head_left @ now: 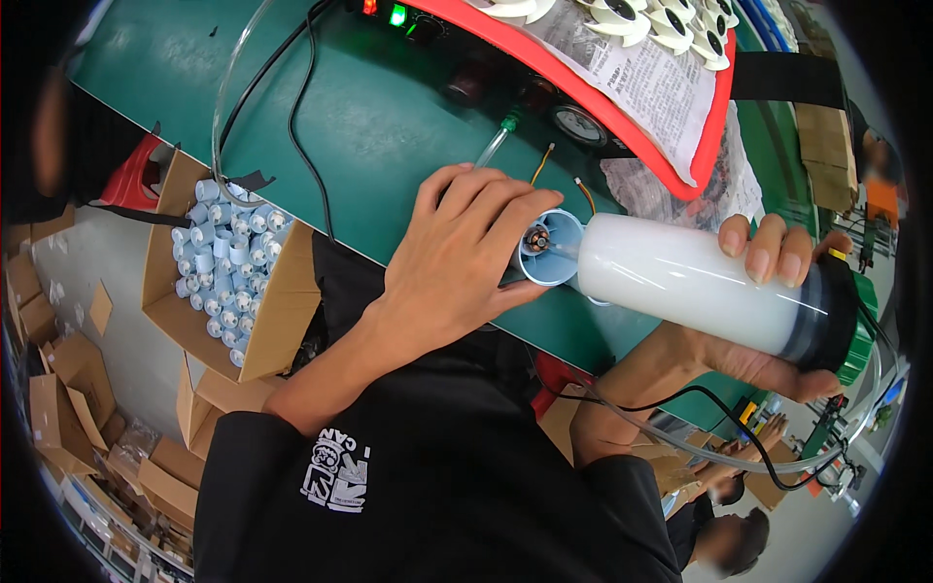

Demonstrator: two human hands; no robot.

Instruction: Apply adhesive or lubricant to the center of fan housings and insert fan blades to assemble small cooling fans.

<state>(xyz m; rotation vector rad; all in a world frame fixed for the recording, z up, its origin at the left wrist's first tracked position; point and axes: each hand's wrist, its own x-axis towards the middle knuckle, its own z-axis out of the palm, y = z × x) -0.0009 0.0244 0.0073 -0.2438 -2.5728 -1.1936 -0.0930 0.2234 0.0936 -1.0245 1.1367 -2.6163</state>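
Note:
My left hand (457,253) is closed round a small light blue plastic cup-shaped housing (564,231), its open end tilted toward me. Inside the housing sits a small round part with a coppery middle (535,239). Wrapped in my right hand (775,251) is a large dispensing syringe (680,282) full of white material, lying nearly level. Its narrow tip reaches into the housing's opening. A black collar and a green cap (859,330) close the syringe's far right end, where a hose and cable attach. Two thin wires (586,194) stick up behind the housing.
A cardboard box (160,277) of similar blue housings stands at the left of the green table (379,107). Behind my hands are a black control unit with a gauge (580,124) and a red tray (671,180) of white fan wheels. Cables and a clear hose (865,437) loop about.

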